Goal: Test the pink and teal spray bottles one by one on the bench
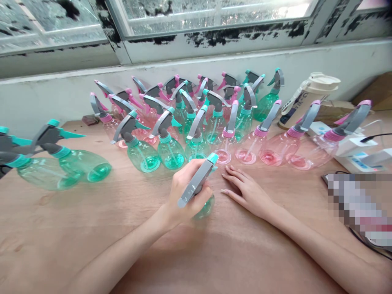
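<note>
My left hand (186, 190) is wrapped round the neck of a green spray bottle (206, 208) with a grey and teal trigger head. Part of that bottle is hidden behind the fingers. To its right, my right hand (249, 190) lies on the wooden table with fingers stretched out, holding nothing. Just beyond the hands stand a green spray bottle (171, 153) and a pink spray bottle (246, 149), among several others of both colours in rows. Two more green spray bottles, one in front (88, 165), stand at the left.
A cream tumbler (312, 96) stands at the back right, near a cardboard box (375, 94). Power strips (352, 151) with plugs and cables lie at the right, above a blurred-out device (361, 208). A wall (45, 96) with windows closes off the table's back.
</note>
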A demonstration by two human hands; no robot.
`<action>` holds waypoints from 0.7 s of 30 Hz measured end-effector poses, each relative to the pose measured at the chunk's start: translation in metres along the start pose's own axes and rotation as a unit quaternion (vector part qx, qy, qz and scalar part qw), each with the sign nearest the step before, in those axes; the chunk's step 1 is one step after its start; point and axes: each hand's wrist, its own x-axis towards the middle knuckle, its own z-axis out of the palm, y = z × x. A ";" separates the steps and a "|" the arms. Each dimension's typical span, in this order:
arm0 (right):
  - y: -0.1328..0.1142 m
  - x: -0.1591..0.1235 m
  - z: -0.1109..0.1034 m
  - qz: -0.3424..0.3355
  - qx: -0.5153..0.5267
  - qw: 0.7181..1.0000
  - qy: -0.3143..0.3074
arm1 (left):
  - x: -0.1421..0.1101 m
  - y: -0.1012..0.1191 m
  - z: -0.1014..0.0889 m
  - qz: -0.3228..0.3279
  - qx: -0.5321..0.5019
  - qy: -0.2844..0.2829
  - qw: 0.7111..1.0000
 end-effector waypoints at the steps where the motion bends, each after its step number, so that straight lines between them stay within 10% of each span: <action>1: 0.000 0.000 0.000 0.000 -0.001 1.000 0.000 | 0.000 0.000 0.000 0.000 0.001 0.000 1.000; 21: 0.001 0.000 0.001 -0.003 -0.002 1.000 0.003 | 0.003 -0.002 -0.002 0.002 -0.021 -0.030 0.999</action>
